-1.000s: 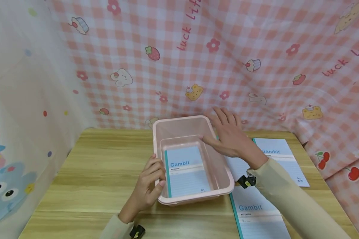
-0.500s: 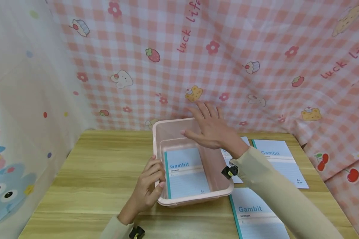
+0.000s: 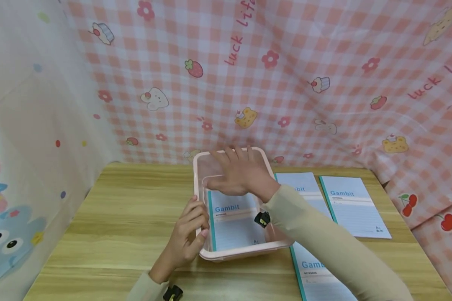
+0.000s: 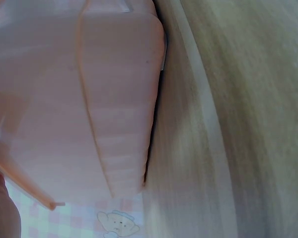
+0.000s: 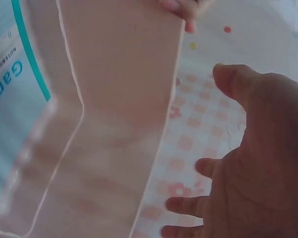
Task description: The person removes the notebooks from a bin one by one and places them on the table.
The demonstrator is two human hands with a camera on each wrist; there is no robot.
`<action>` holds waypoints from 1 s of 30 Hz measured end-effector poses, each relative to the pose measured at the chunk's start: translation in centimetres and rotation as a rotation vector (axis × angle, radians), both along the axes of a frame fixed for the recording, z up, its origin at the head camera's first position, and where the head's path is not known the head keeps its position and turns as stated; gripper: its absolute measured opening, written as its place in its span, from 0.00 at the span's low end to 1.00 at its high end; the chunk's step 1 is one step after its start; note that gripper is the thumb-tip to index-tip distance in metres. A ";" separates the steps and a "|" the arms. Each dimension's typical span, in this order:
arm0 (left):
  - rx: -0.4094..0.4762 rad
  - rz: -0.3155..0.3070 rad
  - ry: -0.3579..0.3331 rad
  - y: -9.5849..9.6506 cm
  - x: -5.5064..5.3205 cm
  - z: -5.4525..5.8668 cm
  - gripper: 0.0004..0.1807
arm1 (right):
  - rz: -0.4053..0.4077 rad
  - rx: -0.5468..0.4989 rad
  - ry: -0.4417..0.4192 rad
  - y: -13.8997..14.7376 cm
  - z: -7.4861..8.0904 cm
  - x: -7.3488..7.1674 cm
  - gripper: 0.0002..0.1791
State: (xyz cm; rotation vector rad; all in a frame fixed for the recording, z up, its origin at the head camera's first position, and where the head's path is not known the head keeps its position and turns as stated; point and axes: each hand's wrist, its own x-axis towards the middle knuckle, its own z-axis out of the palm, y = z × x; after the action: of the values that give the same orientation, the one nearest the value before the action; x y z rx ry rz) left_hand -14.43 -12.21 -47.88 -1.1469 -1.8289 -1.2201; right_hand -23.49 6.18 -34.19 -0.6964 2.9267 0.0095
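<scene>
A pink plastic bin [image 3: 245,251] stands on the table, with a light-blue notebook [image 3: 233,228] lying flat on its floor. My left hand [image 3: 186,234] grips the bin's left rim, fingers hooked over the edge. In the left wrist view the bin's outer wall [image 4: 44,94] fills the left half. Over the bin's far part hovers my right hand [image 3: 242,173], palm down with fingers spread and nothing in them. The right wrist view shows that hand [image 5: 258,163] beside the bin's inner wall [image 5: 124,94], plus part of the notebook [image 5: 20,114].
Right of the bin lie three more notebooks: one behind [image 3: 295,177], one at the far right [image 3: 355,209], and one in front [image 3: 314,278], partly under the right sleeve. A pink checked curtain [image 3: 188,104] hangs behind the wooden table [image 3: 124,217].
My right hand has moved left, from beyond the bin's right rim to above its inside, uncovering more of the notebooks behind it. My left hand and the bin stay put.
</scene>
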 end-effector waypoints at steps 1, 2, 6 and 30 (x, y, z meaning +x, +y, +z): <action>0.001 -0.001 0.005 0.0 0.0 0.0 0.06 | 0.006 0.028 0.001 -0.3 -0.1 0.0 0.48; 0.002 -0.003 0.010 0.0 0.0 0.0 0.06 | 0.014 0.053 0.010 -0.5 -0.5 -0.1 0.48; -0.003 -0.001 0.003 0.0 0.1 0.0 0.06 | 0.033 0.097 -0.039 -1.3 -1.9 -0.6 0.47; 0.016 -0.016 0.026 0.1 -0.2 -0.1 0.11 | -0.004 0.109 -0.198 -3.7 -10.2 -2.4 0.45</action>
State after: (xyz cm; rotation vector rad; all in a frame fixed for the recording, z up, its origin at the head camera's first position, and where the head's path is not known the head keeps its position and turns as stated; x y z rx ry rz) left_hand -14.62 -12.11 -47.94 -1.1651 -1.7914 -1.2211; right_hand -25.86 2.52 -44.34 -0.6363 2.7157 0.0937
